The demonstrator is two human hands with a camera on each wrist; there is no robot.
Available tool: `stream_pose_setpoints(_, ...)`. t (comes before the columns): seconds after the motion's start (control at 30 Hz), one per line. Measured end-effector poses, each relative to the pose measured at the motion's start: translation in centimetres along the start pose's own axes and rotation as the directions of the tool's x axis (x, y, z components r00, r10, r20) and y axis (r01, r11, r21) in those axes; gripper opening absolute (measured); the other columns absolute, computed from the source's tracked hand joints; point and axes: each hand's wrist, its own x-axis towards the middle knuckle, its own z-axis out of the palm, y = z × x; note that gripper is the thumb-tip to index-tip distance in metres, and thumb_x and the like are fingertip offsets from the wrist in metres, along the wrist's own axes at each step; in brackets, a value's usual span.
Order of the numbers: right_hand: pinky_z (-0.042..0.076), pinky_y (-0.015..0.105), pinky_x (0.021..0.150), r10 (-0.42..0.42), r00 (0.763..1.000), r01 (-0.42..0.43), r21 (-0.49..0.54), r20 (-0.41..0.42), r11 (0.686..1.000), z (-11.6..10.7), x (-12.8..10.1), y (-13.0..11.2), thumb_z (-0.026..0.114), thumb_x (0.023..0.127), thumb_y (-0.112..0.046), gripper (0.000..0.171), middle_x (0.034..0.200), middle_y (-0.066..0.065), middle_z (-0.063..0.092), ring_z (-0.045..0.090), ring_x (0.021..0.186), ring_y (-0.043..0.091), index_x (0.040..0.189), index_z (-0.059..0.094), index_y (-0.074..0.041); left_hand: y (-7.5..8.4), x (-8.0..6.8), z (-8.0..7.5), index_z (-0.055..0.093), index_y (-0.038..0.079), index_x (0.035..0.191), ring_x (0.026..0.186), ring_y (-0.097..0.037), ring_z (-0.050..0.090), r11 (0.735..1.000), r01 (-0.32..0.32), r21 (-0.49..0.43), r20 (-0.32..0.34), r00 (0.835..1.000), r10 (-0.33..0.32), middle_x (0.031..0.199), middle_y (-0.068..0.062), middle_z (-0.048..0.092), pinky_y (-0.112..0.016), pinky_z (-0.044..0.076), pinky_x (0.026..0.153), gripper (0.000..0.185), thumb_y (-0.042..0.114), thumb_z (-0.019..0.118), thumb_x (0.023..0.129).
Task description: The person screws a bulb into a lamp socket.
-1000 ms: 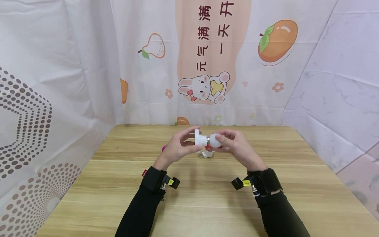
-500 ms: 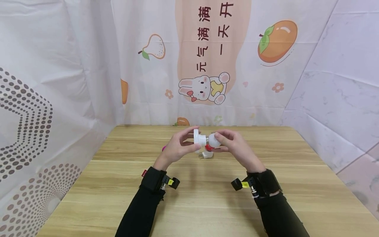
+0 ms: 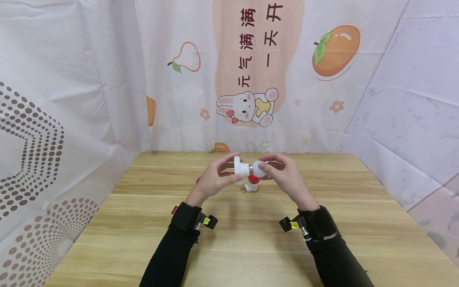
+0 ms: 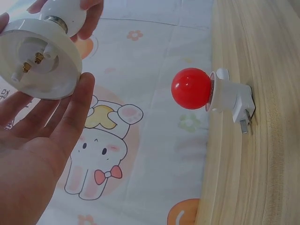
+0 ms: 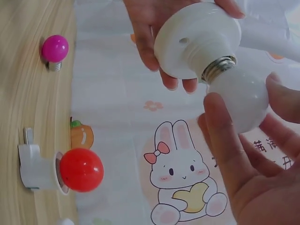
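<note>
Right hand (image 3: 287, 177) fingers shifted round the white bulb (image 3: 259, 169), pinching it above the table (image 3: 251, 239), while left hand (image 3: 215, 179) fingers grip the white socket (image 3: 241, 168), red bulb (image 3: 253, 178) beneath.

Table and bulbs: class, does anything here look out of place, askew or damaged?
Nothing looks damaged. The red bulb in its plug socket lies on its side on the table, and a pink bulb lies loose, with no socket on it.

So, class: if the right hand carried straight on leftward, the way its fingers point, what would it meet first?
The right hand, holding the white bulb, would probably meet the white socket in the left hand.
</note>
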Motion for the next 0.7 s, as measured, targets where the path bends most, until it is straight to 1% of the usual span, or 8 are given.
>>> stream_pose_setpoints(0.1, 0.061, 0.041, 0.08, -0.062, 0.998, 0.062, -0.074, 0.007, 0.995, -0.05, -0.13, -0.19, 0.075, 0.094, -0.015, 0.034, 0.118, 0.016, 0.067, 0.072, 0.097, 0.024, 0.123, 0.067, 0.001, -0.08, -0.02, -0.07, 0.048, 0.009, 0.151, 0.122, -0.037, 0.058, 1.0, 0.005, 0.002, -0.004, 1.0, -0.005, 0.132, -0.014, 0.06, -0.049, 0.051, 0.102, 0.065, 0.021, 0.074, 0.092)
stream_pose_setpoints(0.2, 0.06, 0.036, 0.085, -0.112, 0.992, 0.119, -0.14, 0.063, 0.983, -0.39, -0.25, -0.4, 0.078, 0.089, -0.007, 0.04, 0.123, 0.014, 0.067, 0.069, 0.107, 0.026, 0.127, 0.067, 0.0, -0.17, -0.04, -0.21, 0.047, 0.009, 0.151, 0.122, -0.039, 0.057, 1.0, 0.013, 0.004, -0.011, 1.0, -0.012, 0.131, -0.014, 0.06, -0.047, 0.052, 0.1, 0.064, 0.018, 0.072, 0.093)
stream_pose_setpoints(0.33, 0.055, 0.036, 0.094, -0.181, 0.976, 0.207, -0.234, 0.124, 0.95, -0.86, -0.44, -0.55, 0.08, 0.084, 0.003, 0.048, 0.131, 0.011, 0.064, 0.063, 0.116, 0.029, 0.13, 0.067, -0.003, -0.19, -0.09, -0.39, 0.047, 0.009, 0.151, 0.122, -0.041, 0.056, 1.0, 0.027, -0.003, -0.016, 1.0, -0.027, 0.131, -0.015, 0.059, -0.041, 0.055, 0.095, 0.063, 0.014, 0.07, 0.093)
stream_pose_setpoints(0.43, 0.055, 0.034, 0.095, -0.262, 0.955, 0.291, -0.289, 0.137, 0.912, -0.89, -0.47, -0.44, 0.08, 0.082, 0.007, 0.05, 0.134, 0.01, 0.063, 0.062, 0.119, 0.028, 0.13, 0.068, -0.003, -0.15, -0.12, -0.47, 0.047, 0.01, 0.152, 0.122, -0.041, 0.056, 0.999, 0.032, -0.012, -0.015, 0.999, -0.032, 0.13, -0.016, 0.059, -0.039, 0.057, 0.091, 0.062, 0.014, 0.069, 0.094)
stream_pose_setpoints(0.53, 0.055, 0.033, 0.094, -0.343, 0.927, 0.373, -0.308, 0.15, 0.875, -0.75, -0.41, -0.23, 0.08, 0.08, 0.01, 0.051, 0.133, 0.009, 0.064, 0.063, 0.118, 0.026, 0.128, 0.069, -0.004, -0.05, -0.17, -0.51, 0.047, 0.01, 0.151, 0.12, -0.04, 0.057, 1.0, 0.027, -0.013, -0.017, 0.999, -0.027, 0.129, -0.016, 0.059, -0.038, 0.058, 0.088, 0.061, 0.015, 0.069, 0.094)
stream_pose_setpoints(0.63, 0.056, 0.037, 0.093, -0.401, 0.902, 0.43, -0.296, 0.158, 0.853, -0.6, -0.37, -0.09, 0.08, 0.079, 0.011, 0.05, 0.131, 0.01, 0.065, 0.063, 0.118, 0.026, 0.126, 0.07, -0.005, 0.05, -0.23, -0.56, 0.047, 0.01, 0.151, 0.119, -0.036, 0.058, 1.0, 0.021, -0.012, -0.022, 1.0, -0.022, 0.129, -0.015, 0.059, -0.037, 0.058, 0.087, 0.061, 0.016, 0.069, 0.095)
stream_pose_setpoints(0.7, 0.056, 0.039, 0.092, -0.42, 0.893, 0.45, -0.286, 0.163, 0.846, -0.53, -0.36, -0.04, 0.08, 0.079, 0.012, 0.049, 0.131, 0.011, 0.065, 0.063, 0.118, 0.027, 0.124, 0.071, -0.004, 0.12, -0.3, -0.6, 0.047, 0.01, 0.151, 0.119, -0.034, 0.059, 1.0, 0.021, -0.011, -0.024, 0.999, -0.021, 0.13, -0.015, 0.059, -0.037, 0.058, 0.087, 0.061, 0.017, 0.069, 0.095)
